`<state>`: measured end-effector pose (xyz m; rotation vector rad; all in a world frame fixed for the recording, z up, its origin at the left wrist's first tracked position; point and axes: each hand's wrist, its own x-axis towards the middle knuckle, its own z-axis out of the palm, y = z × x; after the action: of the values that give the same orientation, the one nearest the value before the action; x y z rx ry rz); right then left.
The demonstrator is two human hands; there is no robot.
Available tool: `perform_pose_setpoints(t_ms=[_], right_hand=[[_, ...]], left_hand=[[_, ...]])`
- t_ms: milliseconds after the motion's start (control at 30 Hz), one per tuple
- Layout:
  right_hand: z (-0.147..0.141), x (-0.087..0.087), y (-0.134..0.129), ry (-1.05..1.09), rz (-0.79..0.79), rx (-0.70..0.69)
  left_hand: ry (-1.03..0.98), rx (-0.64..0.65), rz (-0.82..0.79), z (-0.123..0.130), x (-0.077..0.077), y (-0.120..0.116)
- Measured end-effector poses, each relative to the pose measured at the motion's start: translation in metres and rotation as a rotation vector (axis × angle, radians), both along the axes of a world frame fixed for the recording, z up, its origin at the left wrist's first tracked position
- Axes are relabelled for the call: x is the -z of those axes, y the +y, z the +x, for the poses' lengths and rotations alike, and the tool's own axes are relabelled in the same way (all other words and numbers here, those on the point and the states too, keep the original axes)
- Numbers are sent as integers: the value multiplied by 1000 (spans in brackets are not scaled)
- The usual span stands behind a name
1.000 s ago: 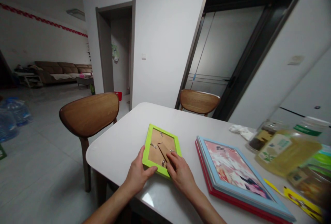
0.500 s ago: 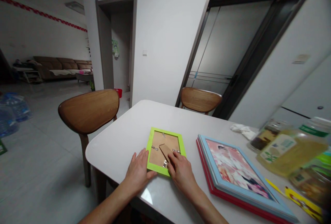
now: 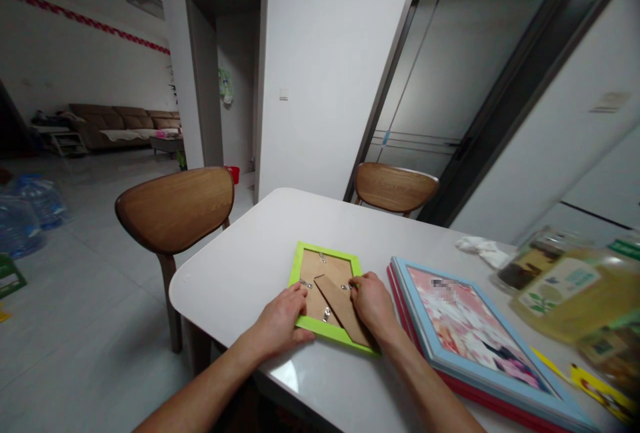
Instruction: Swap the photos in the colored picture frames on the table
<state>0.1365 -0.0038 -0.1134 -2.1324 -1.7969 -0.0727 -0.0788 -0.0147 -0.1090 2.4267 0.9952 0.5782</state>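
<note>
Hands, two, bare, both on one picture frame. Left hand (image 3: pixel 280 323): flat and slightly spread, heel toward the near edge of the table, fingers over the frame's lower left side and onto the backing. Right hand (image 3: pixel 373 303): curled and narrow, fingertips (image 3: pixel 354 284) at the right side of the backing, beside a metal clip; whether they grip anything, cannot tell.

Green picture frame (image 3: pixel 327 251): lime-coloured, lying flat with its back up, near the near edge of the table, about midway along it. Brown backing board (image 3: pixel 323 270): seated inside the frame, held by small metal clips (image 3: pixel 326 314). Cardboard stand (image 3: pixel 340 306): brown strut lying diagonally across the backing, its lower end reaching the frame's lower right corner, touching the right hand along its side.

White table (image 3: pixel 225 273): rounded corner at the left. Blue picture frame (image 3: pixel 413 306): lying face up just beside the green frame, on top of a red picture frame (image 3: pixel 400 306); its picture is pink and white, part of it blurred. Far right corner of the table: crumpled white cloth (image 3: pixel 480 250), glass jar (image 3: pixel 530 266), plastic bottle of yellow liquid (image 3: pixel 570 296), yellow card (image 3: pixel 600 390).

Beyond the far edge: wooden chair (image 3: pixel 395 186). Beyond the left edge: wooden chair (image 3: pixel 175 210). Floor at left: plastic water bottles (image 3: pixel 20 226). Far room: brown sofa (image 3: pixel 120 120).
</note>
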Motion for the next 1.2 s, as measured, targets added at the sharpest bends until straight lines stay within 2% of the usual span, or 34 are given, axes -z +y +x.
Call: perform_pose_setpoints(t_ms=[167,300,367,467,533,667,833,1000,1200], right_hand=[[-2,-2,-1,-10,11,34],[-10,-6,-10,-8,51,-7],[-15,-9,-18,54,40,-161],[-23,-15,-30,215,-98,-461],[-25,-19,-34,275,-171,-529],[-28,-20,-34,263,-148,-502],[-31,-10,-28,212,-60,-443],[-34,-5,-26,176,0,-443],[-52,-5,-6,104,55,-360]], left_hand=[[-48,-15,1,-1,3,-2],[-76,-24,-5,-1,6,-3],[-76,-30,-12,-1,7,-4],[-85,-45,-15,-1,8,-4],[-93,-46,-13,-1,7,-5],[-103,-42,-4,-1,6,-5],[-110,-41,-3,-1,6,-5],[-111,-42,-18,-1,8,-4],[-157,-42,0,0,9,-3]])
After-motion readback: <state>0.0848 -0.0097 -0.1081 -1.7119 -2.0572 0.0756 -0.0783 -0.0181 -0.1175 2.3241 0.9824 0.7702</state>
